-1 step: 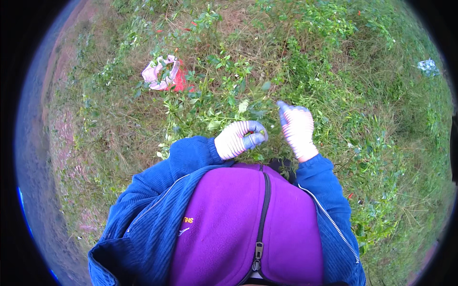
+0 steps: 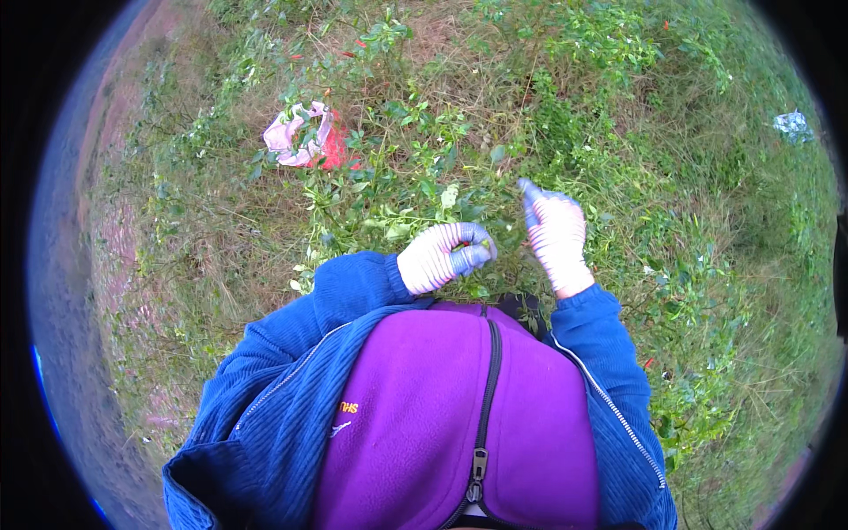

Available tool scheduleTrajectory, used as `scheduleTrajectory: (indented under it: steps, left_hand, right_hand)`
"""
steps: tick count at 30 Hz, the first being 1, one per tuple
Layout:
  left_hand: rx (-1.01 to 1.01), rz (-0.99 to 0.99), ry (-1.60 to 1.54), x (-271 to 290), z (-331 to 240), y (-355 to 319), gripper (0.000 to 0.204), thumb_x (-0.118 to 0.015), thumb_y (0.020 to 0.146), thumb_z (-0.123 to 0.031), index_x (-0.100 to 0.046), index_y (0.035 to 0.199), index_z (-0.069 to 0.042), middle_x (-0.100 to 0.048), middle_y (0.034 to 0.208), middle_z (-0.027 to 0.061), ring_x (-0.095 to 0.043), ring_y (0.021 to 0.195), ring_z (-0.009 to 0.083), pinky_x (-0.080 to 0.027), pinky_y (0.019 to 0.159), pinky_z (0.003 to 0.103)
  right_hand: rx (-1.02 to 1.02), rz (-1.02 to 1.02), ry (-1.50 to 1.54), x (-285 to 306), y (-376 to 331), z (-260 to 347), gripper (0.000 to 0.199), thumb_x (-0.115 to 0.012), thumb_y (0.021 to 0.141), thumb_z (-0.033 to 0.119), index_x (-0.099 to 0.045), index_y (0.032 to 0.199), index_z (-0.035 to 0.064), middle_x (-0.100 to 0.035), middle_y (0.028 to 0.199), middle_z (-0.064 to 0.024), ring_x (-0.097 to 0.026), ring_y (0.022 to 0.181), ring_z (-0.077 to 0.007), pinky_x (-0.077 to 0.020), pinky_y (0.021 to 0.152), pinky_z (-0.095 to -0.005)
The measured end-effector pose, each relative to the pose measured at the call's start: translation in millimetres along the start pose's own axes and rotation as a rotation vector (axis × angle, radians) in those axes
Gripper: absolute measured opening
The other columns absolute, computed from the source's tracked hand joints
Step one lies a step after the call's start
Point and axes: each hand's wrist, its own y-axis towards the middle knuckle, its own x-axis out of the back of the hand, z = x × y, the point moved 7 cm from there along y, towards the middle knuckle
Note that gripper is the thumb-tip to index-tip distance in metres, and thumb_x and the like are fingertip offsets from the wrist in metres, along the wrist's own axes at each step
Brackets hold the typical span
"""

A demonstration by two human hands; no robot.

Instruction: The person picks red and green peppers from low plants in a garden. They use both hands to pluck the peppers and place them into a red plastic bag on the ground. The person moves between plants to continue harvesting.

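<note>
My left hand [image 2: 449, 256], in a white striped glove with grey-blue fingertips, curls over the leafy plants [image 2: 397, 212] in front of my body. Its thumb and fingers meet round something small and partly greenish, mostly hidden at the fingertips. To the right, my right hand [image 2: 555, 231] wears a matching glove. Its back faces up, and its thumb and forefinger are pressed together toward the upper left, the other fingers folded. Whatever lies between them, if anything, is too small to make out. The two hands are apart, just above the foliage.
A pale pink bag [image 2: 283, 139] with red mesh [image 2: 336, 150] lies among the plants at the upper left. Small red peppers [image 2: 360, 43] show in the foliage. A crumpled pale-blue wrapper [image 2: 793, 126] lies at the far right. Dry grass [image 2: 442, 40] tangles between the stems.
My right hand has shifted slightly to the right, away from the left hand. My left hand has stayed almost in place.
</note>
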Motion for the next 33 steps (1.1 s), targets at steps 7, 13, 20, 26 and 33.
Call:
scheduleTrajectory:
  steps: [7,13,20,26,33]
  left_hand:
    - [0.171,-0.073,-0.289,7.0,-2.8,-11.4,0.029,-0.062,0.094,-0.028,-0.060,0.115,-0.008,-0.057,0.079,-0.0002,-0.048,0.067,0.0048,-0.037,0.054,0.019]
    - [0.019,-0.187,-1.204,66.3,-26.3,-56.0,0.025,-0.059,0.095,-0.022,-0.054,0.116,-0.009,-0.053,0.089,0.0059,-0.049,0.066,0.0097,-0.040,0.048,0.017]
    - [-0.504,-0.738,-1.354,234.7,-10.7,-170.9,0.024,-0.055,0.096,-0.014,-0.059,0.119,-0.008,-0.066,0.104,0.0126,-0.067,0.090,0.0240,-0.060,0.076,0.038]
    - [-0.301,-1.170,-1.575,270.0,95.5,-215.7,0.034,-0.040,0.101,-0.035,-0.059,0.108,-0.007,-0.064,0.097,0.0146,-0.064,0.091,0.0327,-0.057,0.082,0.049]
    - [-0.377,-1.224,-1.274,439.8,34.6,-188.0,0.068,-0.037,0.098,-0.055,-0.023,0.149,-0.012,-0.037,0.144,0.0194,-0.041,0.130,0.0380,-0.034,0.106,0.060]
  right_hand:
    - [0.231,-0.326,0.370,60.1,-8.0,27.6,0.042,-0.060,0.083,0.008,-0.058,0.125,0.0076,-0.061,0.117,-0.0141,-0.055,0.112,-0.0335,-0.0424,0.100,-0.0439]
    - [0.282,0.022,0.598,8.1,-25.4,48.8,0.037,-0.064,0.084,0.014,-0.060,0.120,0.0061,-0.060,0.119,-0.0146,-0.054,0.116,-0.0320,-0.0421,0.102,-0.0402]
    - [0.197,0.264,0.521,-44.2,-52.8,37.9,0.044,-0.063,0.086,0.013,-0.054,0.128,0.0043,-0.056,0.125,-0.0180,-0.053,0.118,-0.0340,-0.0411,0.102,-0.0388]
    - [0.110,0.324,0.537,-48.6,-49.0,48.6,0.042,-0.063,0.086,0.011,-0.055,0.127,0.0017,-0.057,0.123,-0.0185,-0.053,0.117,-0.0339,-0.0404,0.102,-0.0380]
    - [0.043,0.274,0.487,-37.8,-52.2,51.4,0.041,-0.064,0.084,0.007,-0.057,0.123,0.0018,-0.057,0.122,-0.0185,-0.054,0.115,-0.0338,-0.0403,0.103,-0.0392]
